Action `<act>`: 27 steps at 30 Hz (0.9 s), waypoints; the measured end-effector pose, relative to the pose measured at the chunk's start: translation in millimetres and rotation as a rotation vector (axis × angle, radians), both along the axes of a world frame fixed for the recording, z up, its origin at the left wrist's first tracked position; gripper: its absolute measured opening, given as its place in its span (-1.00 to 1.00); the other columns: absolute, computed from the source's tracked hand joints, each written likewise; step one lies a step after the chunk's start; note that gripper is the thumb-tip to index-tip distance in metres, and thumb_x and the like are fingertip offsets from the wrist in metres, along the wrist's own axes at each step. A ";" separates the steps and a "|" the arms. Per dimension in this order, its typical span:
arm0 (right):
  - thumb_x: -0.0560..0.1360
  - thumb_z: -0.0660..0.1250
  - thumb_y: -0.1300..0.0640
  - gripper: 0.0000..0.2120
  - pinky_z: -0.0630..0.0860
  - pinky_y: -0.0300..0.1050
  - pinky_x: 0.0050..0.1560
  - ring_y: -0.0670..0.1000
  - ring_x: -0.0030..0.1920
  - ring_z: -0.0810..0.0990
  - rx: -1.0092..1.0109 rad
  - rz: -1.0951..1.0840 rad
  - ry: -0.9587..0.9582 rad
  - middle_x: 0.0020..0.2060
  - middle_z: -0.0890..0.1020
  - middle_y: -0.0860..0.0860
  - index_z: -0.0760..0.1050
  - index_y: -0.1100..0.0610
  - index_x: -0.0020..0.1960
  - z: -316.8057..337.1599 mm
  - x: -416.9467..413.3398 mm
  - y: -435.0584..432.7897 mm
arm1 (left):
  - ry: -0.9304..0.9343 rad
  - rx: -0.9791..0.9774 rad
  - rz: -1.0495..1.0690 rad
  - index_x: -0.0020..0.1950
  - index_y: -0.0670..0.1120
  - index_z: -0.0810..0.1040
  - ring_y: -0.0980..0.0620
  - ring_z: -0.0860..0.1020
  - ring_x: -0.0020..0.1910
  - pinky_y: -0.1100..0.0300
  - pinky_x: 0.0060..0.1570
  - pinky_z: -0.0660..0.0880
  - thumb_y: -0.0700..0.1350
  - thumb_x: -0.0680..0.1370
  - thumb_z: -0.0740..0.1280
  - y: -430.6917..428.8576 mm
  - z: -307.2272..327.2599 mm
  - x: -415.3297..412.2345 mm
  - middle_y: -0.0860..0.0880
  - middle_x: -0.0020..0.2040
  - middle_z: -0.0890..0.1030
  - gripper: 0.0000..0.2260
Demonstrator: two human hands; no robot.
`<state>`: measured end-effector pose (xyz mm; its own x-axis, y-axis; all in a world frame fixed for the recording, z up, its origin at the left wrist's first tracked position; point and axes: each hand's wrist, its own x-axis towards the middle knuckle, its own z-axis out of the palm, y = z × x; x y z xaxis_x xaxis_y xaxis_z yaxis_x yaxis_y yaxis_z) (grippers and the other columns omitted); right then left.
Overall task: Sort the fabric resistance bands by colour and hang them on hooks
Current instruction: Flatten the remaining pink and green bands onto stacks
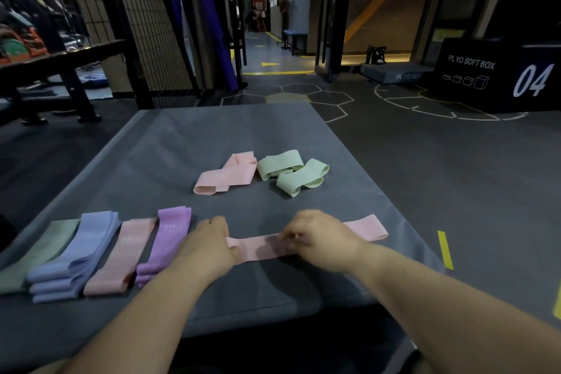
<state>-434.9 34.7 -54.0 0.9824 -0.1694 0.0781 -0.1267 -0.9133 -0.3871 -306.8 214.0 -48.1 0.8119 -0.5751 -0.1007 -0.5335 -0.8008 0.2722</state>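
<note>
- Your left hand (209,240) lay on the tabletop (188,143), near its front edge, with the fingers curled round the left end of the pink band (261,247).
- Your right hand (315,237) sat on the same band, right of its middle. Its fingers were curled down and pinched the fabric. Blur hid the exact grip.
- The pink band lay flat across the tabletop and ran left to right between your hands. Its right end stuck out past your right hand, toward the right edge.
- Four groups lay side by side in a row at the front left, each angled away from you. From left to right they were a dull green band (39,255), a blue stack (76,255), a pink stack (121,258) and a purple stack (164,240).
- The purple stack lay just beside your left hand.
- A loose pink loop (226,174) lay folded near the middle of the tabletop, well apart from your hands.
- Two pale green loops (291,171) lay in a crumpled overlap just right of the loose pink loop, and the nearer one touched it.
- A black box (485,76) marked "04" stood on the floor at the far right.
</note>
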 end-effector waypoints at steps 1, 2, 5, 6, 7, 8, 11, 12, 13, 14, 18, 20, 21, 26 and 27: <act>0.54 0.33 0.12 -0.78 0.41 -0.19 0.21 -0.02 0.13 0.50 0.018 0.027 0.004 0.04 0.57 -0.03 0.63 0.00 0.15 -0.9 3.2 5.9 | 0.014 -0.027 0.002 -0.07 0.00 0.32 -0.04 0.48 -0.09 0.12 -0.17 0.39 -0.01 0.48 0.28 0.6 0.4 0.1 -0.02 -0.06 0.46 -0.84; 0.53 0.32 0.17 -0.75 0.41 -0.22 0.19 -0.01 0.11 0.52 0.034 0.051 0.016 0.04 0.57 -0.01 0.63 0.01 0.17 -1.7 6.1 11.5 | 0.036 -0.055 0.008 -0.05 0.01 0.30 -0.02 0.50 -0.13 0.13 -0.19 0.40 -0.03 0.48 0.29 1.1 0.6 0.4 -0.01 -0.10 0.49 -0.82; 0.53 0.29 0.20 -0.70 0.37 -0.29 0.18 -0.02 0.12 0.52 0.082 0.079 0.040 0.08 0.56 0.00 0.61 0.02 0.22 -3.8 13.8 22.9 | 0.166 -0.200 0.044 0.08 0.04 0.29 0.01 0.56 -0.16 0.14 -0.17 0.47 -0.07 0.46 0.33 -0.1 -1.5 3.4 0.01 -0.16 0.58 -0.72; 0.55 0.31 0.16 -0.73 0.37 -0.30 0.16 -0.04 0.10 0.52 0.105 0.075 0.038 0.07 0.56 -0.01 0.61 0.01 0.22 -2.8 15.6 25.7 | 0.230 -0.264 0.059 0.13 0.04 0.29 0.01 0.57 -0.17 0.14 -0.16 0.48 -0.08 0.46 0.34 -0.8 -1.6 4.0 0.01 -0.17 0.60 -0.68; 0.56 0.32 0.10 -0.76 0.38 -0.29 0.15 -0.07 0.07 0.51 0.134 0.067 0.034 0.04 0.56 -0.03 0.61 0.01 0.21 -2.9 17.2 27.9 | 0.315 -0.344 0.075 0.17 0.04 0.31 0.00 0.59 -0.17 0.13 -0.15 0.50 -0.09 0.47 0.36 -1.7 -2.1 4.7 0.00 -0.17 0.62 -0.66; 0.57 0.32 0.05 -0.77 0.40 -0.26 0.15 -0.08 0.05 0.51 0.165 0.066 0.027 0.02 0.58 -0.03 0.61 0.03 0.19 -2.4 18.5 29.6 | 0.422 -0.439 0.089 0.21 0.02 0.32 0.00 0.59 -0.17 0.10 -0.11 0.53 -0.09 0.49 0.38 -2.5 -2.1 4.3 -0.02 -0.15 0.64 -0.64; 0.61 0.25 -0.06 -0.72 0.45 -0.15 0.08 -0.03 -0.01 0.56 0.329 0.021 0.006 -0.04 0.65 0.04 0.63 0.09 0.07 -1.8 20.5 29.9 | 0.775 -0.705 0.090 0.29 -0.03 0.33 0.00 0.61 -0.14 0.08 -0.06 0.57 -0.17 0.54 0.38 -5.3 0.6 -2.7 -0.09 -0.09 0.65 -0.63; 0.60 0.24 -0.11 -0.70 0.47 -0.15 0.03 -0.03 -0.08 0.57 0.411 -0.020 0.000 -0.11 0.66 0.04 0.62 0.08 -0.02 0.2 19.9 30.0 | 0.834 -0.729 0.064 0.31 -0.05 0.32 0.01 0.62 -0.13 0.12 -0.07 0.55 -0.22 0.56 0.34 -5.8 2.0 -4.7 -0.09 -0.08 0.64 -0.63; 0.59 0.25 -0.15 -0.68 0.47 -0.16 -0.04 -0.04 -0.15 0.56 0.472 -0.075 -0.002 -0.18 0.65 0.03 0.60 0.06 -0.12 0.3 20.8 29.3 | 0.863 -0.738 0.036 0.33 -0.06 0.31 0.01 0.63 -0.10 0.16 -0.07 0.54 -0.28 0.56 0.30 -6.5 1.8 -5.4 -0.10 -0.04 0.63 -0.62; 0.55 0.28 -0.19 -0.65 0.47 -0.19 -0.10 -0.06 -0.21 0.55 0.506 -0.126 -0.005 -0.25 0.63 0.01 0.57 0.07 -0.18 1.2 21.1 29.0 | 0.874 -0.741 0.005 0.34 -0.06 0.30 0.01 0.63 -0.07 0.19 -0.07 0.54 -0.33 0.56 0.27 -6.9 1.6 -5.7 -0.11 0.01 0.61 -0.60; 0.45 0.38 -0.21 -0.56 0.54 -0.11 -0.10 0.02 -0.17 0.63 0.431 -0.293 -0.005 -0.22 0.68 0.06 0.58 0.20 -0.10 -2.7 25.8 24.3 | 0.797 -0.655 -0.127 0.38 0.00 0.27 0.02 0.60 0.04 0.21 0.05 0.49 -0.36 0.48 0.30 -7.2 -4.4 -3.7 -0.06 0.13 0.59 -0.46; 0.53 0.33 -0.10 -0.64 0.48 -0.13 -0.21 0.02 -0.25 0.55 0.391 -0.339 0.003 -0.28 0.61 0.06 0.54 0.23 -0.16 -0.6 26.9 22.9 | 0.717 -0.625 -0.173 0.39 -0.01 0.27 0.06 0.57 0.05 0.23 0.04 0.48 -0.36 0.44 0.34 -9.1 -8.0 -3.4 -0.02 0.14 0.55 -0.41; 0.54 0.33 -0.04 -0.67 0.45 -0.15 -0.27 -0.01 -0.31 0.51 0.420 -0.352 0.006 -0.34 0.57 0.04 0.50 0.20 -0.23 1.1 26.9 22.3 | 0.637 -0.595 -0.184 0.39 0.01 0.28 0.09 0.54 0.05 0.25 0.03 0.48 -0.36 0.43 0.37 -10.3 -8.9 -3.5 0.00 0.16 0.52 -0.39; 0.50 0.35 0.10 -0.71 0.39 -0.28 -0.40 -0.06 -0.42 0.47 0.739 -0.414 -0.020 -0.47 0.47 -0.02 0.41 0.07 -0.37 10.7 25.3 23.6 | 0.339 -0.410 -0.246 0.43 0.11 0.26 0.12 0.36 0.30 0.17 0.30 0.36 0.01 0.25 0.59 -13.0 -20.1 -6.1 0.16 0.29 0.38 -0.17; 0.51 0.35 0.13 -0.73 0.44 -0.21 -0.32 -0.01 -0.38 0.49 0.816 -0.410 -0.020 -0.45 0.48 0.00 0.43 0.07 -0.36 11.6 25.3 23.7 | 0.337 -0.414 -0.259 0.43 0.13 0.27 0.11 0.36 0.33 0.12 0.34 0.35 0.08 0.20 0.57 -13.9 -23.2 -6.7 0.17 0.31 0.40 -0.14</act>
<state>-409.6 58.3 -42.4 0.8330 -0.5147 -0.2030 -0.3671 -0.2397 -0.8988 -313.4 200.1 -71.3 0.6015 -0.7970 -0.0540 -0.5274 -0.4470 0.7225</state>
